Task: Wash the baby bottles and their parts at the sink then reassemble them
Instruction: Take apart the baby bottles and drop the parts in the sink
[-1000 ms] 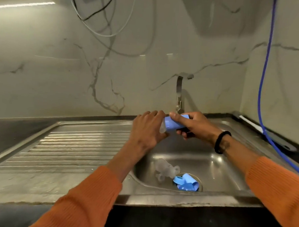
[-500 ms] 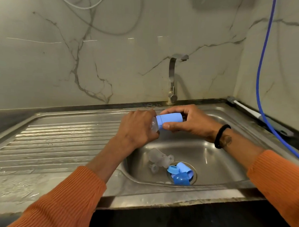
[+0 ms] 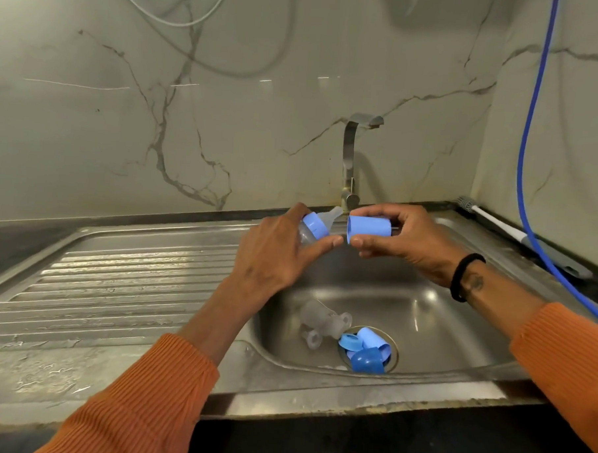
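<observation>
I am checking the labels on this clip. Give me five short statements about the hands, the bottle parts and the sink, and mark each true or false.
1. The right hand holds the blue cap, pulled clear of the bottle. True.
2. The left hand is empty. False: it grips the bottle, whose nipple is bare.
3. Water runs from the faucet. False: no stream shows.
4. Loose blue parts lie at the drain in the sink basin. True.
5. The bottle brush lies on the ribbed drainboard. False: it lies on the counter at the right wall.
</observation>
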`<state>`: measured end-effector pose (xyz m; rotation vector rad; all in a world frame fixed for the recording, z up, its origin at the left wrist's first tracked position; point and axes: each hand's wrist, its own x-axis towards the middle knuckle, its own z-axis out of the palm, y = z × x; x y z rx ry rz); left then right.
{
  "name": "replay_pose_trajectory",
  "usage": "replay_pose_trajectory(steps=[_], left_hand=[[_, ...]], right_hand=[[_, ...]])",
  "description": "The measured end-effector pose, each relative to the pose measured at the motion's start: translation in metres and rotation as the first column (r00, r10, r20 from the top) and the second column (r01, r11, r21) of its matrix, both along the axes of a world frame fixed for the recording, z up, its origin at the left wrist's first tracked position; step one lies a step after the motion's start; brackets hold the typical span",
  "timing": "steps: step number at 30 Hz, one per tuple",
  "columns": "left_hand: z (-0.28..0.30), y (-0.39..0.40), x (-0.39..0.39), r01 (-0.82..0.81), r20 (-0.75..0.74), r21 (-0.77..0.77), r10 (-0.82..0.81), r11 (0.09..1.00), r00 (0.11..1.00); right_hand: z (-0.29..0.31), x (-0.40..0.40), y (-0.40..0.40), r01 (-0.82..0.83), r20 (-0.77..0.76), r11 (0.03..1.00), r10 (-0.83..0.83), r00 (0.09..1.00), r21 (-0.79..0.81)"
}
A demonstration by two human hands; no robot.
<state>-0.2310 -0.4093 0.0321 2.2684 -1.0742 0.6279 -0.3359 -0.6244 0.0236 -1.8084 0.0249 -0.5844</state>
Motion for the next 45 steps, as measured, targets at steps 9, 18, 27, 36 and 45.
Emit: replay_pose_trajectory(steps=[9, 18, 27, 36, 45], left_hand=[[-0.005, -0.009, -0.008, 0.071, -0.249, -0.129, -0.101, 0.989, 0.963], [-0.004, -0.004, -0.010, 0.161, -0.249, -0.155, -0.196, 0.975, 0.948], [-0.012, -0.009, -0.005, 0.122, -0.110, -0.077, -0.130, 0.990, 0.985], [-0.019, -0.008, 0.007, 0.168, -0.062, 0.101, -0.162, 0.981, 0.985], [-0.014, -0.006, 0.007, 0.174, 0.059, 0.108, -0.181, 0.979, 0.982]], right_hand=[[-0.035, 0.010, -0.007, -0.008, -0.406, 0.952, -0.123, 0.905, -0.305], [-0.054, 0.012, 0.001, -0.222, -0.665, 0.869, -0.151, 0.731, -0.442], [-0.061, 0.018, 0.011, -0.182, -0.672, 0.948, -0.042, 0.740, -0.261], [-0.007, 0.009, 0.009, 0.130, -0.291, 0.965, -0.060, 0.955, 0.226], [-0.010, 0.004, 0.018, -0.081, -0.273, 0.992, 0.106, 0.956, 0.102]])
